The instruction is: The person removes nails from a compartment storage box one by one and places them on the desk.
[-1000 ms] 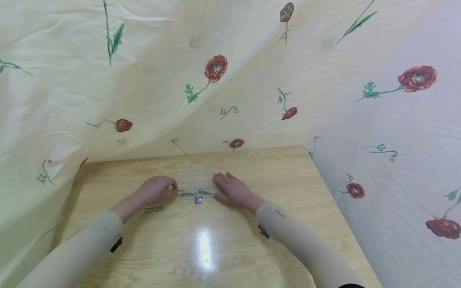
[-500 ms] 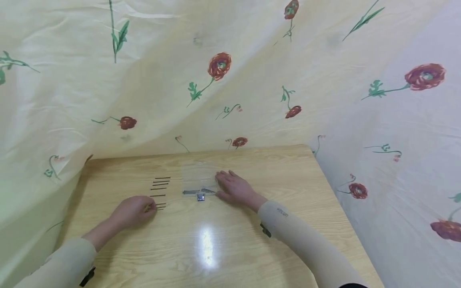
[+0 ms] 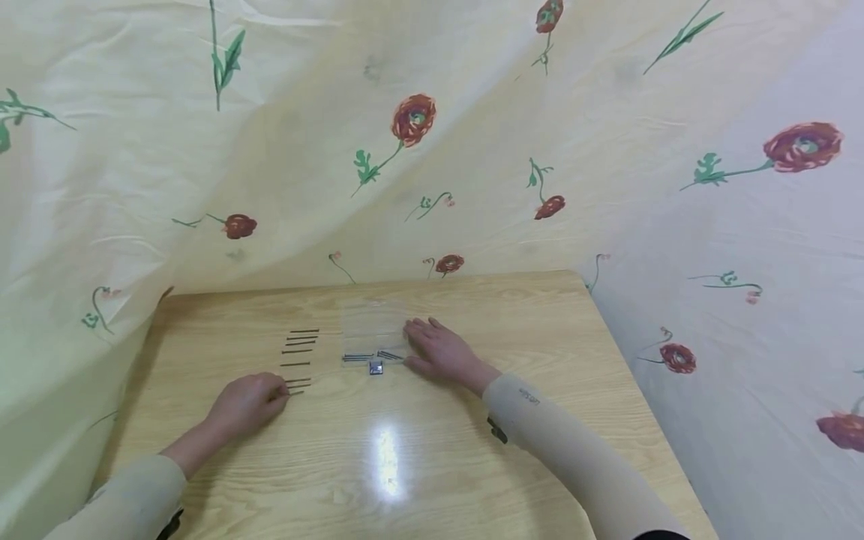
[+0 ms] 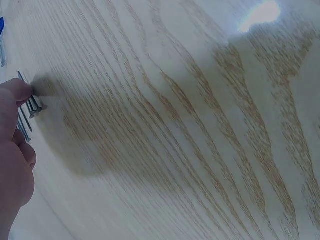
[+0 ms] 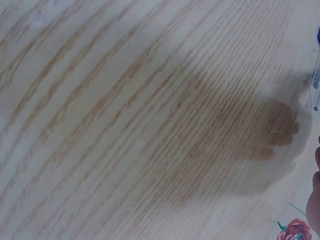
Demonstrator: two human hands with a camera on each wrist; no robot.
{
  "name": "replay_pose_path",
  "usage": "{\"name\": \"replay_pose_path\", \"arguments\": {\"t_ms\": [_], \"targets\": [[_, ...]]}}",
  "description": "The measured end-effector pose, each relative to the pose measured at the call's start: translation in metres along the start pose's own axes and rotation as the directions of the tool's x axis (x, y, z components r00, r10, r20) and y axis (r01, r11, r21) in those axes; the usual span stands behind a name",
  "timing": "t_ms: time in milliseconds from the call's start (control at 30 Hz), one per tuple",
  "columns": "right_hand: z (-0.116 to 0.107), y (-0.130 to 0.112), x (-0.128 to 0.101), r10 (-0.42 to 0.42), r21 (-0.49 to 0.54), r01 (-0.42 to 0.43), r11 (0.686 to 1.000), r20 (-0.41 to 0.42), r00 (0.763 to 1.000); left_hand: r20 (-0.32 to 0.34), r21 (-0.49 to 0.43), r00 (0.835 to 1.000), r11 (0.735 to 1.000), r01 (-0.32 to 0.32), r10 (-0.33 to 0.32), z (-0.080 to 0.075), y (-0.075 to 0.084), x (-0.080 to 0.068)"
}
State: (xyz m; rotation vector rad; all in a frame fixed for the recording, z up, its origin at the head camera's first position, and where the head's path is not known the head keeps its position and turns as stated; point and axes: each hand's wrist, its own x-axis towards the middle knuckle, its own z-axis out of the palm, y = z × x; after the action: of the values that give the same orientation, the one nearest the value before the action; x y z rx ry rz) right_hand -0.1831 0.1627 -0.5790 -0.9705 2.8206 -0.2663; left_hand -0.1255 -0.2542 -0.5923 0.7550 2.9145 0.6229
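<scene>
My left hand (image 3: 251,403) is at the near end of a column of dark nails on the wooden table. Its thumb and fingertips pinch at the left ends of the nearest nails (image 3: 298,386); in the left wrist view, nails (image 4: 33,107) stick out beside the fingertip. My right hand (image 3: 442,352) lies with fingers extended along the right edge of a clear plastic bag (image 3: 371,322). Several nails (image 3: 358,357) lie in the bag's near part, by a small blue-and-white square (image 3: 376,368). The right wrist view catches only the right hand's edge.
More separate nails (image 3: 300,342) lie in a rough column farther back, left of the bag. The wooden table (image 3: 472,457) meets a flower-printed cloth (image 3: 304,165) along its back and sides.
My left hand has moved from the bag's left edge, where it held a nail, left and nearer to the nail column. Since half a second ago it has barely shifted. The right hand stays put.
</scene>
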Motion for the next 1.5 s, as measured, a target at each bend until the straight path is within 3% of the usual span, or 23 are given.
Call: {"name": "replay_pose_path", "arguments": {"t_ms": [233,1133,1300,1500], "targets": [[0.0,0.001,0.002,0.0,-0.009,0.0,1.0,-0.004,1.0,-0.041,0.004,0.999,1.0,-0.008,0.009,0.003,-0.002,0.004],[-0.005,-0.004,0.001,-0.01,0.011,0.01,1.0,-0.002,1.0,-0.06,-0.009,0.998,1.0,-0.026,0.026,-0.002,0.004,0.007],[-0.002,-0.001,0.0,-0.007,-0.009,0.007,1.0,0.01,1.0,-0.075,-0.018,0.995,0.998,-0.068,0.066,-0.012,0.014,0.021],[0.0,-0.001,-0.001,0.0,-0.016,0.0,1.0,0.016,1.0,-0.076,-0.023,0.986,0.988,-0.153,0.15,-0.02,0.032,0.055]]}}
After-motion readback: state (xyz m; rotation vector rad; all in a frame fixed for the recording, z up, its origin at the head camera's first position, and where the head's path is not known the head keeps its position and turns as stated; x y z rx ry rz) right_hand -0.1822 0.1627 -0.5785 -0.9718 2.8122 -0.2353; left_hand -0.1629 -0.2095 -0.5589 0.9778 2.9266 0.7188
